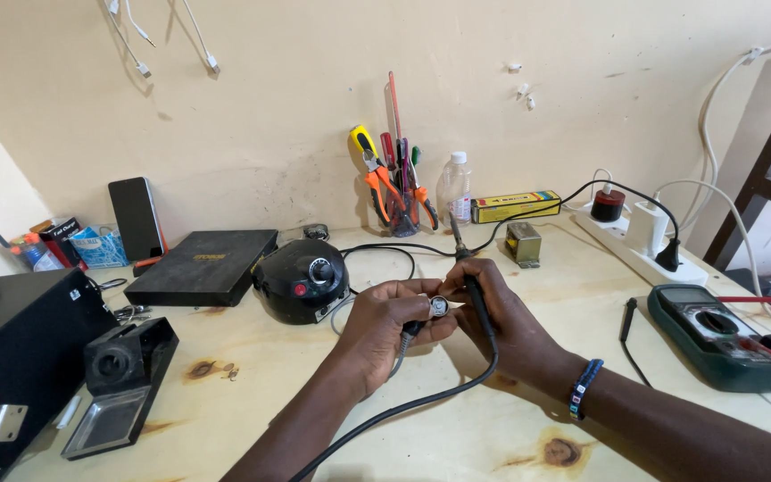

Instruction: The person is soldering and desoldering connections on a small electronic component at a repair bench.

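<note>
Left hand (392, 323) clenched around a small round silver metal connector (439, 306) on a grey cable, pinched between thumb and fingers above the pale wooden tabletop (457, 428). Right hand (501, 321) gripping a black-handled soldering iron (473, 290) pen-fashion, tip pointing up and away, black cord trailing down toward the near edge. Connector held just beside the iron's handle, both hands touching at centre. Blue beaded bracelet (584, 387) on right wrist.

To the left: black soldering-iron stand with tray (122, 379), beside a large black box (15, 357). To the right: green handheld multimeter (723, 335) with red leads.

Behind the hands: round black control unit with dial and red button (301, 278), flat black rectangular case (203, 265), small metal block (523, 243).

Against the wall: clear cup of pliers and screwdrivers (394, 192), clear plastic bottle (454, 187), yellow oblong box (516, 206), white power strip (640, 245), dark phone (136, 217) leaning upright.
</note>
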